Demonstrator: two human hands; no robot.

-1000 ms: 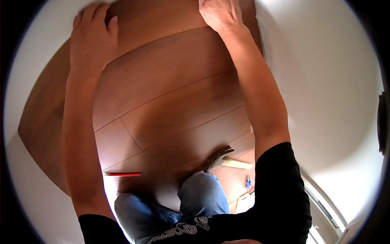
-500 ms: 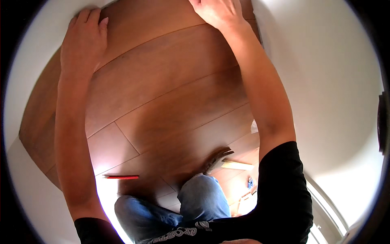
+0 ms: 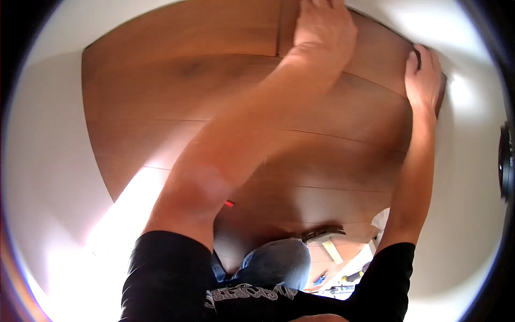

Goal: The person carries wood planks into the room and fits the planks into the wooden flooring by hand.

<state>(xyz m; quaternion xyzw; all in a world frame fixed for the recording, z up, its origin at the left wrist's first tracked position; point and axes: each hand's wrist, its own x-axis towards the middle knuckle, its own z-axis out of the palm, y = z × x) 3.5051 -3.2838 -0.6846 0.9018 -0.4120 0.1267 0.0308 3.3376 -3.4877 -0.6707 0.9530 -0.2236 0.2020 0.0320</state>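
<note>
My left hand [image 3: 325, 29] lies on a brown wood floor plank [image 3: 378, 59] by the far wall. Its fingertips are at the picture's upper edge and slightly blurred. Farther right, my right hand [image 3: 424, 80] rests at the plank's end in the corner, thumb apart from the fingers. A dark patch shows between thumb and fingers; I cannot make out whether it is a thing or a gap. Neither hand plainly holds anything. Behind my left forearm, a red stick-like thing [image 3: 229, 203] pokes out, mostly hidden.
White walls [image 3: 48, 134] bound the floor at the left, far side and right. By my knee [image 3: 281, 263] lies a hammer [image 3: 324, 233] with a pale handle. Beyond it are a small blue thing [image 3: 321, 280] and a crumpled white piece [image 3: 380, 220] near the right wall.
The view has turned toward the right. My left hand has swung across the floor to the right along the far wall, and my right hand has shifted into the right corner.
</note>
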